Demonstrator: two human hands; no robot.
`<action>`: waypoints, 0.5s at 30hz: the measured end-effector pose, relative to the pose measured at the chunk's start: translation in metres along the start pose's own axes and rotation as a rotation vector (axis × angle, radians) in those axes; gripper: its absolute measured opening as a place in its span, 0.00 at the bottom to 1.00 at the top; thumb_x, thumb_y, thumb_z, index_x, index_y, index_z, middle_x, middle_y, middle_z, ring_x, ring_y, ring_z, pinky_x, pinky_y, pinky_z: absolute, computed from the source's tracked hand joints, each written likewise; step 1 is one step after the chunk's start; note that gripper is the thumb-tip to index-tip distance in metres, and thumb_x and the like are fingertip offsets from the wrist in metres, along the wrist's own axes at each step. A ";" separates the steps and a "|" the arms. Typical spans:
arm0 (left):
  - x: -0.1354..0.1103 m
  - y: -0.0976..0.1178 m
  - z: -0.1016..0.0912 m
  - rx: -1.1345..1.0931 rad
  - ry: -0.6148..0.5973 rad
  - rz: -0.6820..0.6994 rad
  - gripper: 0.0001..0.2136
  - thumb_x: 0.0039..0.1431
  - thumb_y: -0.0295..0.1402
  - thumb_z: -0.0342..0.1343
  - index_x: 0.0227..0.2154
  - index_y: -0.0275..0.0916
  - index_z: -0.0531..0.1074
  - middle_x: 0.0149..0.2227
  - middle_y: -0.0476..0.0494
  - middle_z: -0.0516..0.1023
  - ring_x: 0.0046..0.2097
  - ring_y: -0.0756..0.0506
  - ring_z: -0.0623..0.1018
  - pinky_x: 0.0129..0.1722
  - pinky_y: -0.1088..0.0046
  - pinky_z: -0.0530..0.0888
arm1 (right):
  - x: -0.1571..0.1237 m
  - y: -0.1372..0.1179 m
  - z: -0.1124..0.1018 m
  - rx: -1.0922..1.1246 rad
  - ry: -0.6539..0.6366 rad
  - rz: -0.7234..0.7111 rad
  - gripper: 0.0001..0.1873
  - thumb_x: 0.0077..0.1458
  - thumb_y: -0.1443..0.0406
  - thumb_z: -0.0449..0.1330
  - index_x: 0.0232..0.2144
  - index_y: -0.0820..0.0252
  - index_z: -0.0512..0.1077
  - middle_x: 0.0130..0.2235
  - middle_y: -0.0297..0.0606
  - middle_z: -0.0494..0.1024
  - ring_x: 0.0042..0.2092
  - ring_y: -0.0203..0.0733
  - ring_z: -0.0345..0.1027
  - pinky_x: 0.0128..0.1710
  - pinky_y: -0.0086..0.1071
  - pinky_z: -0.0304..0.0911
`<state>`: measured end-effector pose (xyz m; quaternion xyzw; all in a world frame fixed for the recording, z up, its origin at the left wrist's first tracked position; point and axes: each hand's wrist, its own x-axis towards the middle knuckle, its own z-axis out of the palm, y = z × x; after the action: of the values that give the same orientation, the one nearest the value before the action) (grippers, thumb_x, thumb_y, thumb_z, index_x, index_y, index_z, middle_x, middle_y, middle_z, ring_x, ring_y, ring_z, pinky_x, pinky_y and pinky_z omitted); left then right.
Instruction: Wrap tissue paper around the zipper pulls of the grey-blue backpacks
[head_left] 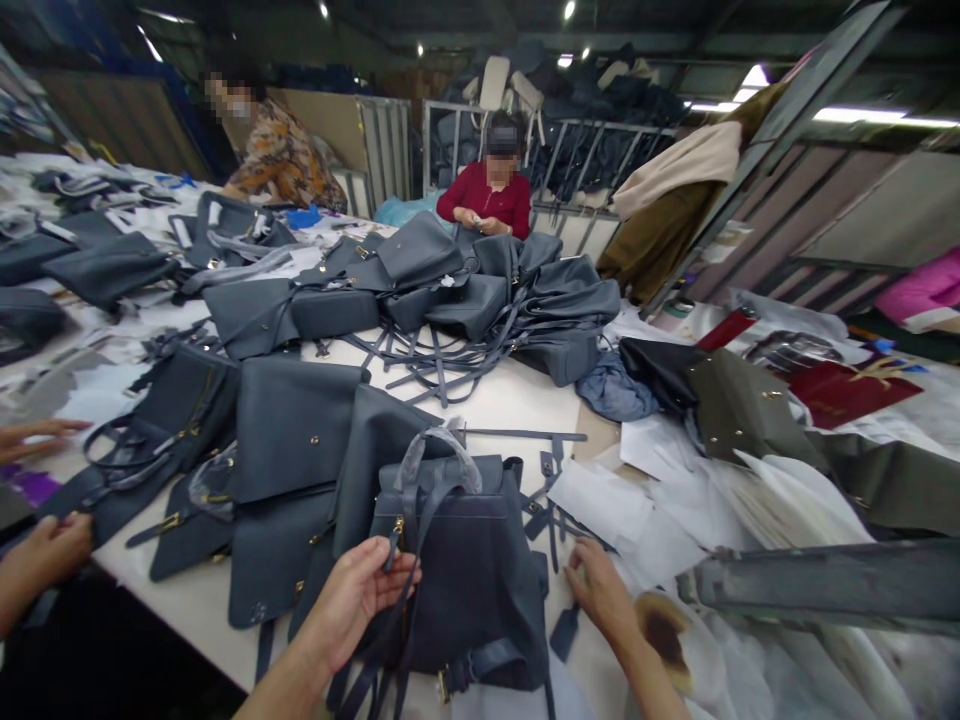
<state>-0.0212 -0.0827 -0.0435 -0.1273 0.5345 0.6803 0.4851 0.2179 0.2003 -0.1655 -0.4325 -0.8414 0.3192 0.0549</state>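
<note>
A dark blue-grey leather backpack [472, 590] stands upright before me, its top handle [442, 445] wrapped in clear plastic. At its left side, the thumb and forefinger of my left hand [364, 590] pinch a small leather zipper pull [392, 548]; the other fingers lie by a hanging strap. To the right of the bag, my right hand [598, 585] is low over the table with its fingers curled together. Just below its fingertips is a dark leather tag [564, 633]; whether the fingers grip it is unclear. Loose strap pieces [553, 500] lie beyond that hand.
Matching bags [296, 430] stand close on the left, and more are heaped [450, 280] across the table. White paper sheets [607, 500] and a metal beam [795, 585] are on the right. A co-worker's hands [49, 550] reach in at left; another person [491, 195] sits opposite.
</note>
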 end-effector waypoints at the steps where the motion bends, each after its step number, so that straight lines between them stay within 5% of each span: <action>1: -0.001 0.001 -0.001 0.009 -0.007 0.005 0.08 0.55 0.33 0.61 0.28 0.36 0.70 0.31 0.39 0.82 0.33 0.42 0.82 0.34 0.70 0.75 | -0.004 -0.005 -0.006 0.064 -0.003 0.004 0.08 0.47 0.66 0.56 0.19 0.51 0.63 0.42 0.46 0.77 0.47 0.53 0.70 0.46 0.42 0.65; 3: -0.002 0.002 -0.002 0.046 -0.026 0.025 0.11 0.53 0.38 0.63 0.28 0.36 0.70 0.31 0.40 0.81 0.33 0.43 0.82 0.33 0.72 0.74 | -0.016 -0.023 -0.020 0.220 -0.043 0.023 0.14 0.53 0.56 0.53 0.19 0.52 0.61 0.34 0.43 0.77 0.39 0.52 0.73 0.37 0.42 0.69; 5: -0.002 0.002 -0.003 0.104 -0.034 0.064 0.14 0.50 0.41 0.64 0.27 0.35 0.70 0.31 0.40 0.81 0.32 0.45 0.81 0.33 0.73 0.73 | -0.033 -0.053 -0.032 0.660 -0.193 0.083 0.17 0.50 0.51 0.59 0.20 0.52 0.62 0.23 0.35 0.71 0.28 0.46 0.69 0.30 0.38 0.68; 8: 0.001 0.002 -0.003 0.191 -0.030 0.114 0.17 0.46 0.45 0.64 0.25 0.36 0.68 0.28 0.44 0.79 0.28 0.49 0.78 0.29 0.75 0.71 | -0.063 -0.122 -0.036 0.997 -0.390 0.083 0.17 0.46 0.55 0.68 0.21 0.55 0.65 0.25 0.31 0.71 0.25 0.37 0.67 0.27 0.30 0.64; 12: 0.002 0.001 -0.003 0.218 -0.041 0.132 0.18 0.43 0.47 0.63 0.24 0.37 0.67 0.23 0.49 0.75 0.21 0.54 0.70 0.20 0.80 0.62 | -0.092 -0.222 -0.004 1.144 -0.653 0.115 0.20 0.38 0.57 0.72 0.28 0.55 0.66 0.22 0.26 0.71 0.21 0.34 0.65 0.20 0.25 0.59; 15: 0.003 0.004 -0.007 0.191 -0.076 0.127 0.18 0.41 0.47 0.63 0.23 0.37 0.66 0.20 0.52 0.72 0.19 0.54 0.67 0.20 0.79 0.60 | -0.098 -0.269 0.028 1.102 -0.736 0.137 0.22 0.35 0.60 0.71 0.35 0.56 0.69 0.25 0.28 0.73 0.23 0.35 0.66 0.22 0.27 0.61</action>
<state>-0.0280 -0.0865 -0.0459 -0.0207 0.5851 0.6599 0.4708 0.0824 -0.0014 -0.0122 -0.2565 -0.4897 0.8322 -0.0433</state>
